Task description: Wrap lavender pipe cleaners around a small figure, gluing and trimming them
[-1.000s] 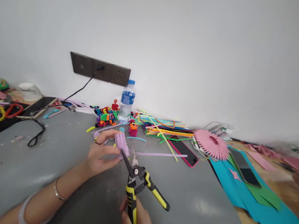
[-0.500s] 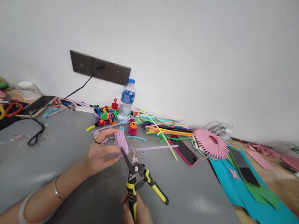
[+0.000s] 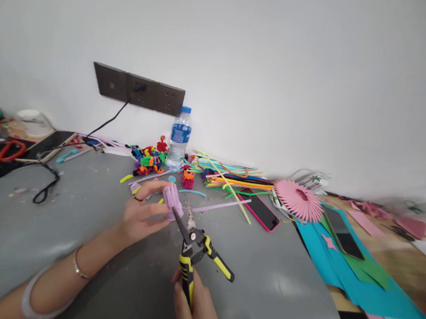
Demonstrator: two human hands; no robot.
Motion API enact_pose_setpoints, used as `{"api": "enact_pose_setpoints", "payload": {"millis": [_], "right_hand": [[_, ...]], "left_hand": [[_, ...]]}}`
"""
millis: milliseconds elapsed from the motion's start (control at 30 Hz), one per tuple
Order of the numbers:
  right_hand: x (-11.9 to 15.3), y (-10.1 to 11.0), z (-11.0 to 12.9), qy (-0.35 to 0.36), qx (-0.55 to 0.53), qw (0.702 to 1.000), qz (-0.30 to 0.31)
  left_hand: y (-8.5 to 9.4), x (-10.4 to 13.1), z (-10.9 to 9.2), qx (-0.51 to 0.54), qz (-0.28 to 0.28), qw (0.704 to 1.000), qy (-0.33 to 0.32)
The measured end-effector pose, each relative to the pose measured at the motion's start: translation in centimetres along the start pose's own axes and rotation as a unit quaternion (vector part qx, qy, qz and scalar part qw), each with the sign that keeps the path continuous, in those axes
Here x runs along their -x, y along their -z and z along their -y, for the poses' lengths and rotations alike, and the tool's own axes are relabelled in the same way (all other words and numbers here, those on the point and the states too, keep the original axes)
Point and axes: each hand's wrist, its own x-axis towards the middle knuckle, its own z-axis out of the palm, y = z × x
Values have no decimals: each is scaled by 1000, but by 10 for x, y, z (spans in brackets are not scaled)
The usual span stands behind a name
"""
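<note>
My left hand (image 3: 140, 215) pinches a bundle of bent lilac pipe cleaners (image 3: 171, 199) between thumb and fingers, above the grey table. My right hand (image 3: 197, 305) grips one handle of black-and-yellow wire cutters (image 3: 193, 244). Their other handle stands out to the right and the jaws are apart. The dark jaw points at the lower end of the lilac bundle; whether it touches I cannot tell. Behind the jaws a straight lilac pipe cleaner (image 3: 219, 207) lies on the table, with a short light-blue piece (image 3: 193, 192) nearby.
At the wall stand a water bottle (image 3: 180, 138) and small colourful pipe-cleaner figures (image 3: 150, 159). Right of them lie loose pipe cleaners (image 3: 234, 177), a pink-edged phone (image 3: 261, 212) and a pink paper fan ring (image 3: 298, 201). A black cable (image 3: 48, 188) and scissors (image 3: 12, 151) are left.
The view has shifted slightly, so the table things sit a little differently in the picture. Both hands keep their holds, and the cutters' jaws stay apart beside the lilac bundle.
</note>
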Motion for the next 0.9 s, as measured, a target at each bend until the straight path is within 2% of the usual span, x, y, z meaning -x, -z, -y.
{"api": "enact_pose_setpoints", "payload": {"millis": [400,733,900], "right_hand": [[-1,-3,-14,-2,-24,1000,14],[-8,-4,-10,-14,-48,997,57],[-9,-3,-5,-37,-78,994,70]], "left_hand": [[2,1,0,-6,6,1000,-5],[2,2,1,2,-12,1000,8],[3,3,1,-11,-1,1000,-2]]}}
